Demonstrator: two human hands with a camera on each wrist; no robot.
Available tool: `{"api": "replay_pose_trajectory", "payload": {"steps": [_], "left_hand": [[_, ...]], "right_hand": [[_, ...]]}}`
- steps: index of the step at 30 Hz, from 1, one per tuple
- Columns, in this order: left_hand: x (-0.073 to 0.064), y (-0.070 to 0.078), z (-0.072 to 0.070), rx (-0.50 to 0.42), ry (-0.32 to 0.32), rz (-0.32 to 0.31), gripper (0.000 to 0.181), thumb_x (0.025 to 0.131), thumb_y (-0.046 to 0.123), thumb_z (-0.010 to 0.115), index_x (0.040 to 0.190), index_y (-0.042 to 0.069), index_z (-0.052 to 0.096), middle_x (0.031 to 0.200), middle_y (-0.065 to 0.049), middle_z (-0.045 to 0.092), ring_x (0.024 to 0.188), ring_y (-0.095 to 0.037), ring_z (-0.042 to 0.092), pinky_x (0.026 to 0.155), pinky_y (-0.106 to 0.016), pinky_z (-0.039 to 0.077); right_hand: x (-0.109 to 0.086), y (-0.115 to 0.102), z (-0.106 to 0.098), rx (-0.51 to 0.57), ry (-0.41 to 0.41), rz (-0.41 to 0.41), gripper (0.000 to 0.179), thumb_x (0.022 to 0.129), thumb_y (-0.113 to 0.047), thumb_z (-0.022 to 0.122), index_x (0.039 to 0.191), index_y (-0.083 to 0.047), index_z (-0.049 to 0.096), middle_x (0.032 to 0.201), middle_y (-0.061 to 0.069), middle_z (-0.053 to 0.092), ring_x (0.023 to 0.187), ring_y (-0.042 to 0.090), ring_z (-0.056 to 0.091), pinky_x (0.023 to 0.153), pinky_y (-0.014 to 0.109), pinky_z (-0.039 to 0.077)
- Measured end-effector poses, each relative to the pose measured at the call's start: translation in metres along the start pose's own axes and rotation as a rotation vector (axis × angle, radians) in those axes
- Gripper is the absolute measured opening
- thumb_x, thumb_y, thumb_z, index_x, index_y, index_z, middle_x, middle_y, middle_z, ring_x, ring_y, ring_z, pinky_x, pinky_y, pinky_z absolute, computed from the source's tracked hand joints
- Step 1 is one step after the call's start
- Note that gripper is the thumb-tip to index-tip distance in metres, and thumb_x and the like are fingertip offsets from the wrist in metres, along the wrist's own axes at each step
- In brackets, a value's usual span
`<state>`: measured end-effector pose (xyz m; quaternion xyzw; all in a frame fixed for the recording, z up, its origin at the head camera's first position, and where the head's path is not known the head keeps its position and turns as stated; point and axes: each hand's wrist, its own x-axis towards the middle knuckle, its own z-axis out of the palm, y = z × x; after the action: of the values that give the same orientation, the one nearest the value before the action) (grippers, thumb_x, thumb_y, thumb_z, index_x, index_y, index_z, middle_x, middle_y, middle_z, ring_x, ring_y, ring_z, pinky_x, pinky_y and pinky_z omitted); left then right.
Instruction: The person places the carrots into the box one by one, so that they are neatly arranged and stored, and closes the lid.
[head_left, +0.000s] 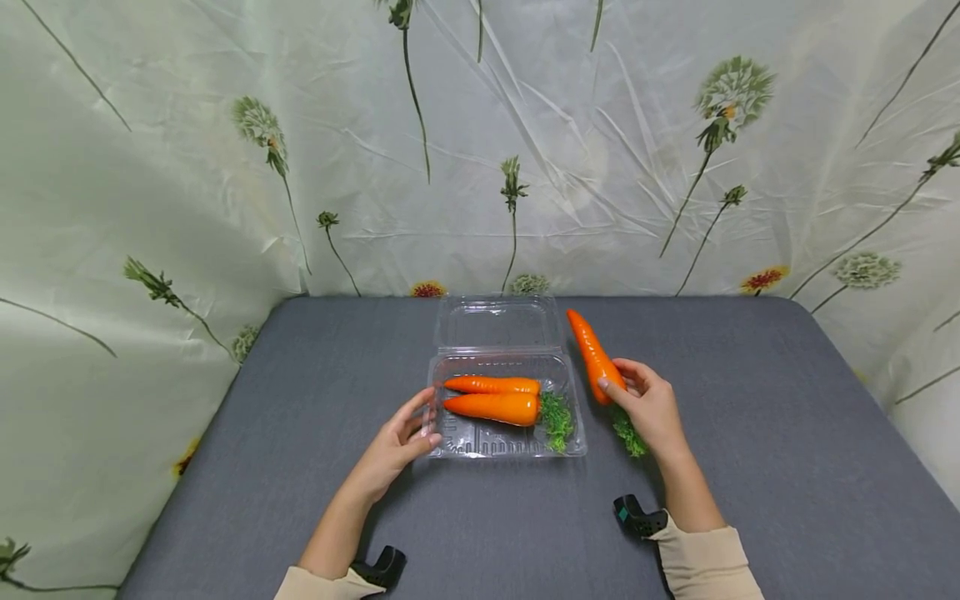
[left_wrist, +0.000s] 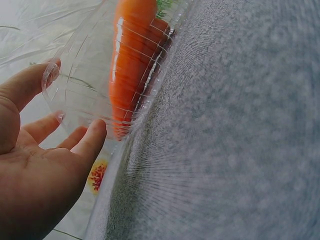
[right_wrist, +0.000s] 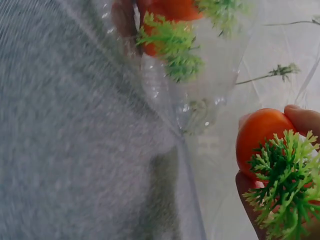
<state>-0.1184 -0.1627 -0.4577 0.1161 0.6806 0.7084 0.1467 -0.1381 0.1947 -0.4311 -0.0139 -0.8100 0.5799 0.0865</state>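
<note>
In the head view, two orange carrots (head_left: 491,408) with glossy skin lie side by side in a clear plastic clamshell box (head_left: 487,448), tips to the left and green leafy tops to the right. My left hand (head_left: 386,458) touches the box's left edge, thumb and fingers spread along it; the left wrist view shows its fingertips against the transparent wall. To the right of the box, my right hand (head_left: 648,404) grips a third carrot (head_left: 591,350) by its thick end, tip pointing away. Its leafy top (right_wrist: 285,185) hangs below the hand.
The box's lid (head_left: 498,323) is folded back towards the far edge of the grey table (head_left: 225,467). A pale curtain (head_left: 450,150) with a flower print hangs behind and at both sides. Black wrist cameras (head_left: 640,518) sit on both wrists.
</note>
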Motion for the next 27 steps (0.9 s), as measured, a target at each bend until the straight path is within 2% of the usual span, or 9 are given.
{"api": "replay_pose_trajectory", "payload": {"steps": [3, 8, 14, 18, 23, 27], "left_hand": [[0.0, 0.0, 0.0, -0.002, -0.004, 0.006, 0.069, 0.083, 0.003, 0.063, 0.141, 0.009, 0.025, 0.144, -0.013, 0.023, 0.126, -0.032, 0.029, 0.092, -0.02, 0.036], [-0.001, 0.0, 0.0, 0.001, -0.007, 0.018, 0.069, 0.083, 0.003, 0.063, 0.141, 0.009, 0.025, 0.144, -0.014, 0.022, 0.126, -0.032, 0.028, 0.093, -0.02, 0.034], [-0.001, 0.001, 0.0, -0.003, -0.007, 0.028, 0.069, 0.083, 0.003, 0.062, 0.141, 0.008, 0.025, 0.144, -0.014, 0.022, 0.126, -0.032, 0.028, 0.094, -0.019, 0.033], [0.0, 0.0, 0.001, -0.006, -0.006, 0.032, 0.07, 0.083, 0.001, 0.062, 0.141, 0.006, 0.024, 0.144, -0.016, 0.022, 0.126, -0.033, 0.028, 0.093, -0.019, 0.033], [0.0, -0.001, 0.001, -0.007, -0.004, 0.03, 0.07, 0.082, 0.001, 0.063, 0.141, 0.005, 0.024, 0.143, -0.016, 0.022, 0.125, -0.033, 0.028, 0.093, -0.019, 0.034], [0.0, -0.001, 0.0, -0.003, 0.0, 0.024, 0.07, 0.083, 0.002, 0.063, 0.141, 0.007, 0.025, 0.144, -0.015, 0.022, 0.126, -0.033, 0.028, 0.093, -0.019, 0.034]], "right_hand": [[-0.002, -0.006, 0.001, 0.03, 0.008, -0.017, 0.044, 0.082, -0.014, 0.067, 0.118, 0.006, 0.052, 0.11, 0.024, 0.056, 0.086, 0.006, 0.058, 0.069, 0.014, 0.046], [-0.003, -0.017, 0.006, 0.062, 0.008, -0.055, 0.044, 0.081, -0.013, 0.067, 0.118, 0.007, 0.052, 0.11, 0.024, 0.056, 0.091, 0.01, 0.058, 0.071, 0.015, 0.047], [-0.001, -0.028, 0.014, 0.112, -0.017, -0.114, 0.043, 0.08, -0.009, 0.068, 0.118, 0.006, 0.052, 0.111, 0.022, 0.056, 0.088, 0.005, 0.058, 0.07, 0.018, 0.048], [-0.003, -0.046, 0.02, 0.156, -0.039, -0.143, 0.042, 0.08, -0.003, 0.066, 0.117, 0.008, 0.051, 0.111, 0.025, 0.055, 0.087, 0.004, 0.058, 0.069, 0.018, 0.048], [-0.007, -0.072, 0.028, 0.157, -0.04, -0.169, 0.041, 0.081, 0.001, 0.064, 0.118, 0.011, 0.049, 0.113, 0.026, 0.053, 0.094, 0.015, 0.057, 0.071, 0.018, 0.048], [-0.005, -0.08, 0.037, 0.156, -0.041, -0.186, 0.041, 0.081, 0.0, 0.064, 0.118, 0.01, 0.051, 0.113, 0.023, 0.055, 0.1, 0.028, 0.054, 0.076, 0.019, 0.046]]}}
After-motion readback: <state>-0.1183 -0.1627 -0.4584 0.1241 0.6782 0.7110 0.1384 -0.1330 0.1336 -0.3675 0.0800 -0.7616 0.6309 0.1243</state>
